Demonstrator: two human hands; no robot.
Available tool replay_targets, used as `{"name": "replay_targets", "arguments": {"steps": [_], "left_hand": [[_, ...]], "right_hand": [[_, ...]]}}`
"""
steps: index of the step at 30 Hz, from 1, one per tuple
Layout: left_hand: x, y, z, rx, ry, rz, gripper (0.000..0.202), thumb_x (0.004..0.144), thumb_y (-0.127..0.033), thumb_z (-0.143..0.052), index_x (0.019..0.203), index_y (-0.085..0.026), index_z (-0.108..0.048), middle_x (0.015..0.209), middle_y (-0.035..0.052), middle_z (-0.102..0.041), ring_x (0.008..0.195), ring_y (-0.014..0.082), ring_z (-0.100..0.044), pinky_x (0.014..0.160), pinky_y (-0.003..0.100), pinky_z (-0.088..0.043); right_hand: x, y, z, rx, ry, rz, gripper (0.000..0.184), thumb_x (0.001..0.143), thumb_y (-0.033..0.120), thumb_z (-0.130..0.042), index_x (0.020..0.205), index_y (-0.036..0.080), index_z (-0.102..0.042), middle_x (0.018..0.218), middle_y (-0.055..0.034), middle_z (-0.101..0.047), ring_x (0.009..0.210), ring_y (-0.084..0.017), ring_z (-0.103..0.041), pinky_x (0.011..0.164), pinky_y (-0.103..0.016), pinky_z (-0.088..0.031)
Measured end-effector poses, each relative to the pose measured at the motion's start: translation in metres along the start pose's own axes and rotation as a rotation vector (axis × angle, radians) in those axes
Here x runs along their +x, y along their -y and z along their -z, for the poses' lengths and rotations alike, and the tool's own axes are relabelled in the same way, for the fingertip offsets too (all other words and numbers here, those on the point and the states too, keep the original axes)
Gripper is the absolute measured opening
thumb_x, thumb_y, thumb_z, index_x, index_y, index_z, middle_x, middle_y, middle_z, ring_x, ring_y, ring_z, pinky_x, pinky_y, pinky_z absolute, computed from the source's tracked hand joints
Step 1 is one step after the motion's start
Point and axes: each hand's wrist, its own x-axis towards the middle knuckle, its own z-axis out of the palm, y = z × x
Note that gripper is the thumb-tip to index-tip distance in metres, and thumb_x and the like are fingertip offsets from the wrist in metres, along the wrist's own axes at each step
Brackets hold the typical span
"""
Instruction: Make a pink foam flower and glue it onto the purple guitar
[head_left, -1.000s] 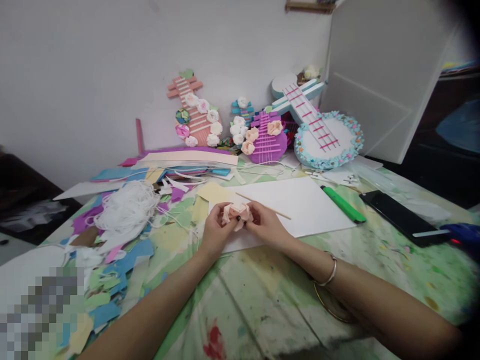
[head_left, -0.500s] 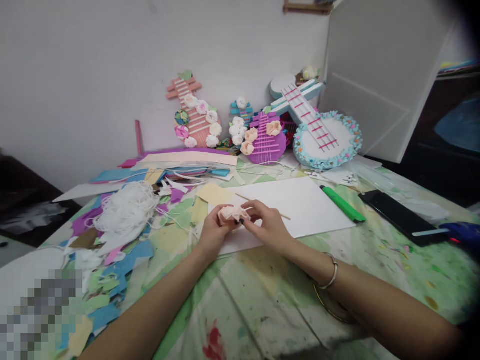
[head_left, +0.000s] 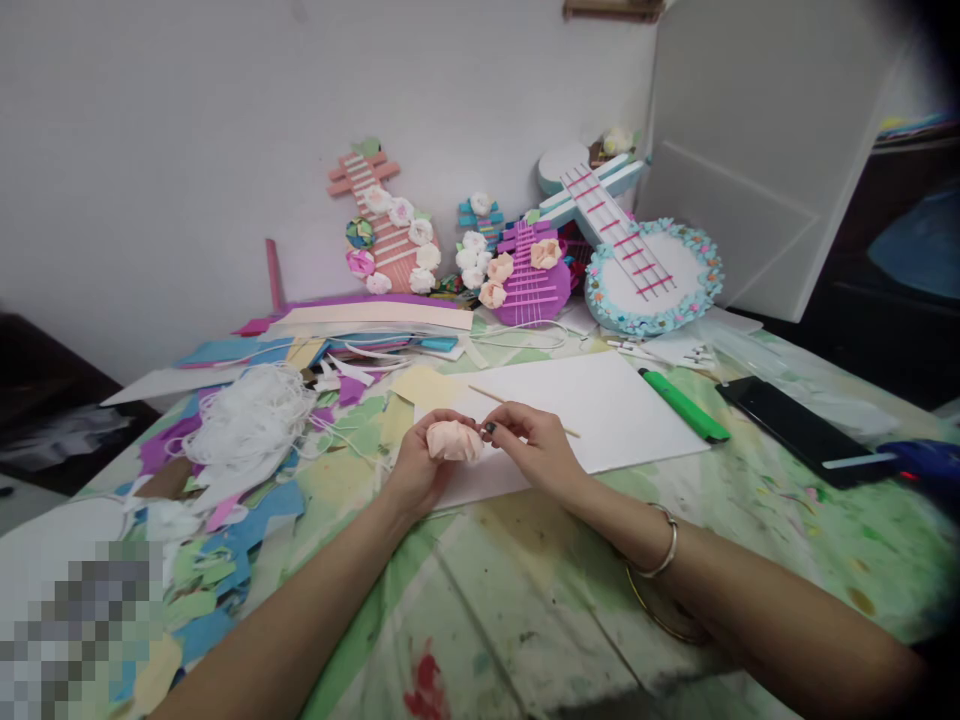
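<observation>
My left hand [head_left: 420, 465] is closed around a pale peach paper flower [head_left: 454, 441], whose ruffled petals face me. At the flower's right edge, my right hand [head_left: 536, 445] has thumb and fingers pinched together. Whatever lies between those fingertips is too small to make out. Both hands are over the near part of a white board [head_left: 600, 400]. A thin wooden stick [head_left: 487, 394] lies on the board, partly behind my right hand. Beside the board's left corner is a piece of pale yellow paper [head_left: 424, 383].
Tangled white string [head_left: 251, 415] and paper scraps [head_left: 210, 630] cover the left side. Decorated model instruments, including a purple one [head_left: 536, 285] and a white-and-blue one [head_left: 652, 270], lean at the back. A green cutter [head_left: 684, 405], a black phone [head_left: 802, 430] and a blue glue gun [head_left: 922, 465] lie right.
The flower has turned in my left hand, so its rounded petals now face me. My right fingers have shifted from over its petals to its right edge.
</observation>
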Motion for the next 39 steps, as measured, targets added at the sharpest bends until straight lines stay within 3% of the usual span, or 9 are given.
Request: {"name": "replay_targets", "arguments": {"steps": [4,7,13,17,19,24,29,34,39], "left_hand": [[0.0,-0.002,0.0,-0.058,0.081,0.01,0.019,0.061,-0.021,-0.075,0.074,-0.017,-0.062,0.078,0.0027,-0.068,0.07,0.016,-0.061,0.067,0.029,-0.048],[-0.001,-0.002,0.001,-0.07,0.105,0.023,0.019,0.062,-0.02,-0.075,0.075,-0.018,-0.062,0.08,0.0022,-0.068,0.071,0.015,-0.061,0.069,0.028,-0.047],[-0.003,-0.002,0.002,-0.073,0.129,0.028,0.03,0.054,-0.024,-0.081,0.076,-0.018,-0.061,0.084,0.0018,-0.067,0.075,0.016,-0.061,0.071,0.028,-0.047],[-0.004,-0.001,0.0,-0.044,0.047,0.057,0.031,0.053,-0.025,-0.08,0.076,-0.018,-0.06,0.072,-0.0006,-0.064,0.066,0.0143,-0.059,0.067,0.027,-0.046],[-0.004,0.0,-0.001,-0.01,0.014,0.056,0.031,0.053,-0.022,-0.079,0.077,-0.017,-0.061,0.069,-0.0011,-0.063,0.063,0.0125,-0.056,0.063,0.024,-0.044],[-0.007,0.001,-0.004,0.093,0.093,0.02,0.036,0.049,-0.009,-0.076,0.082,-0.014,-0.062,0.076,0.0008,-0.063,0.07,0.0124,-0.056,0.065,0.022,-0.042],[-0.01,-0.001,-0.008,0.143,0.09,0.016,0.032,0.06,-0.018,-0.073,0.09,-0.015,-0.062,0.075,0.0001,-0.062,0.065,0.0108,-0.054,0.061,0.02,-0.04],[-0.01,0.003,-0.007,0.266,0.074,-0.019,0.021,0.066,-0.02,-0.069,0.085,-0.015,-0.063,0.071,-0.0014,-0.061,0.063,0.0101,-0.051,0.06,0.02,-0.038],[-0.011,0.002,-0.01,0.385,0.008,-0.034,0.018,0.067,-0.028,-0.069,0.067,-0.014,-0.059,0.058,-0.0046,-0.052,0.054,0.0085,-0.044,0.053,0.02,-0.032]], "right_hand": [[0.003,0.001,-0.001,0.24,0.108,-0.143,0.014,0.078,0.025,-0.054,0.07,0.015,-0.059,0.064,-0.0006,-0.06,0.059,-0.011,-0.053,0.06,-0.025,-0.042],[0.002,0.002,-0.001,0.293,0.114,-0.113,0.012,0.076,0.025,-0.058,0.07,0.015,-0.057,0.065,0.0003,-0.057,0.058,-0.01,-0.05,0.058,-0.024,-0.041],[-0.007,0.012,0.0,-0.001,0.032,0.21,0.004,0.078,0.02,-0.056,0.08,0.017,-0.055,0.076,-0.002,-0.056,0.069,-0.012,-0.051,0.063,-0.026,-0.043],[-0.011,0.016,0.0,-0.277,0.096,0.503,0.034,0.072,0.024,-0.063,0.103,0.016,-0.053,0.105,-0.0114,-0.054,0.099,-0.022,-0.049,0.084,-0.037,-0.044],[-0.011,0.014,-0.002,-0.389,0.125,0.563,0.042,0.072,0.024,-0.064,0.111,0.016,-0.049,0.112,-0.014,-0.052,0.106,-0.025,-0.046,0.089,-0.041,-0.042],[-0.008,0.004,-0.003,-0.382,0.011,0.405,0.024,0.08,0.012,-0.049,0.104,0.018,-0.052,0.097,-0.0086,-0.058,0.092,-0.019,-0.052,0.08,-0.033,-0.044],[-0.005,0.004,0.0,-0.32,-0.012,0.234,0.016,0.084,0.014,-0.046,0.095,0.018,-0.057,0.08,-0.0018,-0.061,0.073,-0.013,-0.055,0.069,-0.026,-0.042],[-0.004,0.003,0.001,-0.326,-0.029,0.192,0.013,0.082,0.014,-0.049,0.09,0.017,-0.059,0.075,-0.0004,-0.061,0.067,-0.012,-0.055,0.064,-0.023,-0.041],[-0.004,-0.004,0.002,-0.436,-0.042,0.236,0.011,0.082,0.014,-0.049,0.083,0.018,-0.059,0.072,-0.0011,-0.062,0.066,-0.013,-0.055,0.063,-0.024,-0.04]]}}
